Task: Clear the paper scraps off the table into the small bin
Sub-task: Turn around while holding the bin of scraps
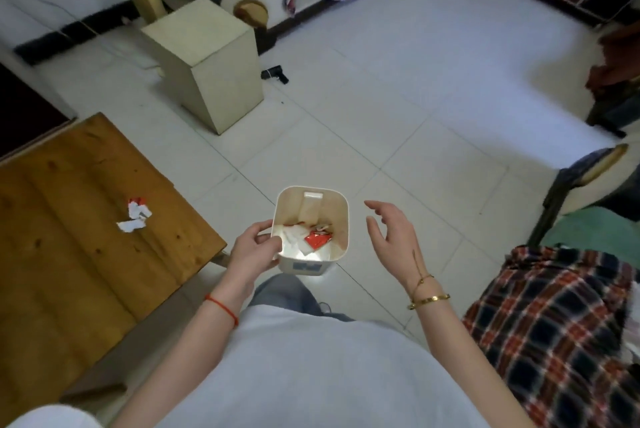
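Note:
A small cream bin [341, 219] hangs over the tiled floor just right of the wooden table [69, 237]. My left hand [254, 247] grips its left rim, thumb over the edge. Inside the bin lie white scraps and a red wrapper [317, 239]. A small heap of white and red paper scraps [135, 218] rests on the table top, well left of the bin. My right hand [391, 237] hovers to the right of the bin, fingers spread, holding nothing.
A cream wooden box [207, 63] stands on the floor behind the table. A plaid cloth [554, 323] covers a seat at the right, with a chair [588, 181] beyond it. A small dark object [275, 74] lies on the tiles.

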A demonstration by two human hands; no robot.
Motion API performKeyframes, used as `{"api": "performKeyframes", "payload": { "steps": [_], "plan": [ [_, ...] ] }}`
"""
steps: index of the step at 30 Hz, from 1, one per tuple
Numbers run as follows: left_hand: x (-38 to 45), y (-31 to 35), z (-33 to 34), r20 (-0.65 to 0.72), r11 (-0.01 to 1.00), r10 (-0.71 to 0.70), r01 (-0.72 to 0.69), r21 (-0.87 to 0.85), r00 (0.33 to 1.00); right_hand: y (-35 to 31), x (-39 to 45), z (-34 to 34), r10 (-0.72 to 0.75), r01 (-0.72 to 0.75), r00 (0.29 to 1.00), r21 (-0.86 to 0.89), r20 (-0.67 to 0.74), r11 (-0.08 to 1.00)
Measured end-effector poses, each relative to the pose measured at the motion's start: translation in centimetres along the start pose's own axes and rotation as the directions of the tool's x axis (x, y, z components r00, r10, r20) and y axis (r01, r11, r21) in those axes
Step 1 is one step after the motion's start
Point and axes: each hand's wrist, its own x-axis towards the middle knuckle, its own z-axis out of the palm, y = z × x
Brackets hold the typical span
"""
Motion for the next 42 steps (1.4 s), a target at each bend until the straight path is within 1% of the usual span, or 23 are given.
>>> {"api": "performKeyframes", "payload": {
  "steps": [6, 12, 19, 24, 28, 31, 33, 35, 38, 40, 42],
  "plan": [
    [3.0, 3.0, 0.7, -0.152, 0.994, -0.024, 0.007, -0.107, 0.988, -0.1, 8.7, 1.3, -0.134, 0.131, 0.982, 0.035, 0.131, 0.991],
    [7.0, 5.6, -0.3, -0.305, 0.972, -0.067, -0.007, -0.237, 0.95, -2.5, 17.7, 4.7, -0.259, 0.25, 0.93, 0.067, 0.262, 0.966],
    [12.6, 9.5, -2.8, -0.456, 0.935, -0.151, -0.024, -0.355, 0.877, -7.9, 28.4, 8.8, -0.393, 0.386, 0.827, 0.102, 0.402, 0.917],
    [16.1, 12.1, -5.0, -0.516, 0.91, -0.208, -0.029, -0.414, 0.831, -12.5, 35.3, 11.9, -0.492, 0.476, 0.745, 0.157, 0.451, 0.865],
    [17.9, 13.8, -6.3, -0.558, 0.893, -0.256, -0.029, -0.45, 0.79, -15.7, 39.2, 14.4, -0.553, 0.53, 0.666, 0.204, 0.5, 0.823],
    [19.0, 14.6, -7.2, -0.6, 0.895, -0.293, -0.006, -0.446, 0.745, -17.7, 41.6, 16.6, -0.581, 0.562, 0.586, 0.233, 0.565, 0.793],
    [19.7, 14.8, -7.7, -0.628, 0.915, -0.286, 0.012, -0.403, 0.724, -18.8, 43.2, 18.4, -0.607, 0.596, 0.517, 0.255, 0.604, 0.762],
    [20.5, 15.0, -7.7, -0.65, 0.912, -0.302, 0.014, -0.409, 0.698, -20.0, 44.8, 20.0, -0.625, 0.628, 0.44, 0.276, 0.645, 0.727],
    [22.0, 15.9, -7.2, -0.673, 0.846, -0.397, -0.035, -0.531, 0.624, -21.8, 47.6, 22.3, -0.642, 0.685, 0.308, 0.304, 0.702, 0.662],
    [23.1, 16.7, -6.7, -0.682, 0.784, -0.454, -0.106, -0.611, 0.573, -23.1, 49.4, 23.8, -0.645, 0.734, 0.199, 0.324, 0.738, 0.597],
    [24.2, 17.5, -5.9, -0.682, 0.718, -0.522, -0.167, -0.675, 0.512, -24.5, 51.2, 25.3, -0.634, 0.772, 0.074, 0.358, 0.77, 0.525]
  ]
}}
